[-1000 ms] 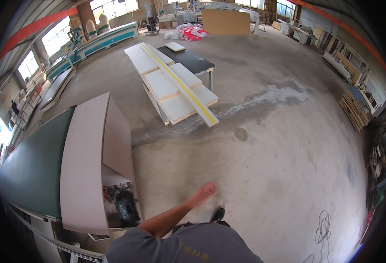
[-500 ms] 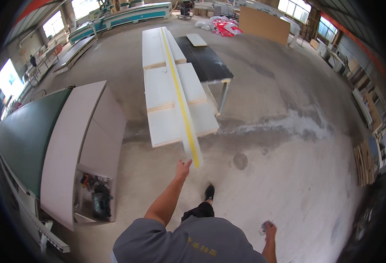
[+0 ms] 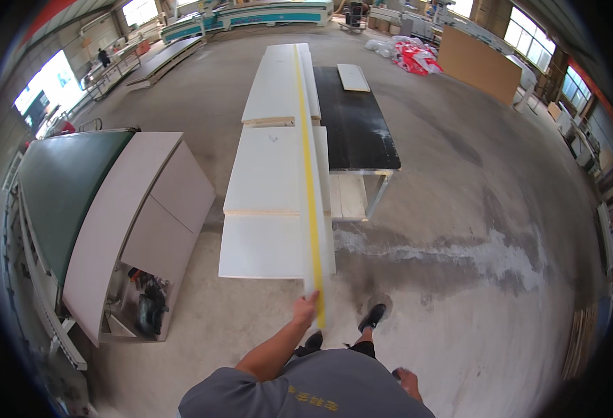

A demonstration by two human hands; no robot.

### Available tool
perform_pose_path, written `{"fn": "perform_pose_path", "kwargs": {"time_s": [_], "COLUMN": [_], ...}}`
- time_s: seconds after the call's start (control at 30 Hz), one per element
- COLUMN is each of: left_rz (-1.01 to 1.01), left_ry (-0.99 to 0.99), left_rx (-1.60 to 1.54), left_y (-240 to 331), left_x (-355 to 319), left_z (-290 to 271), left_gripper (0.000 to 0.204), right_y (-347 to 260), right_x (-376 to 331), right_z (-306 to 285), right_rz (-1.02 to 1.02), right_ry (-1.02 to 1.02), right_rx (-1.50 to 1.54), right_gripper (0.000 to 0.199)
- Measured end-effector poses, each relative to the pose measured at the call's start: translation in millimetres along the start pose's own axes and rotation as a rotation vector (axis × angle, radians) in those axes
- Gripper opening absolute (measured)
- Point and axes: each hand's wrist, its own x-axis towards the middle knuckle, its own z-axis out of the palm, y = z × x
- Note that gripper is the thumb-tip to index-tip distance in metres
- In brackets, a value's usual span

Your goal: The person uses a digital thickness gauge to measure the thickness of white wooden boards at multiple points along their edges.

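My left hand (image 3: 306,306) is closed on the near end of a long white strip (image 3: 313,237) with a yellow band along its length. The strip runs away from me over several stacked white boards (image 3: 261,244), its near end jutting past them. Down by my right side, my right hand (image 3: 408,384) is curled around something small and dark, too poorly shown to name. To the right of the boards is a black-topped table (image 3: 354,132), with a small white panel (image 3: 353,78) lying at its far end.
At my left stands a pale cabinet (image 3: 136,209) with tools in its open lower compartment, beside a dark green panel (image 3: 76,195). Red and clear plastic sheeting (image 3: 416,57) lies far right, near a leaning brown board (image 3: 479,66). A teal-and-white machine (image 3: 272,14) spans the back.
I have stepped forward, and the boards and table appear more directly ahead. My left hand still grips the strip's end, now in line with the stack. My right hand has swung closer to my body.
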Motion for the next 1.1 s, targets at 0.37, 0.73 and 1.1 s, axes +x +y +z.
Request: {"fn": "perform_pose_path", "kwargs": {"time_s": [0.37, 0.73, 1.1], "left_rz": [-0.083, -0.244, -0.274], "left_ry": [-0.048, -0.306, -0.443], "left_rx": [-0.397, -0.612, -0.546], "left_y": [166, 202, 177], "left_x": [26, 92, 137], "left_z": [344, 516, 575], "left_gripper": [0.058, 0.051, 0.055], "right_y": [-36, -50, -161], "right_x": [276, 175, 330], "right_z": [-217, -321, -265], "right_rz": [-0.219, 0.300, 0.231], "right_ry": [0.072, -0.016, -0.230], "right_rx": [-0.189, -0.085, -0.309], "right_gripper": [0.021, 0.032, 0.034]}}
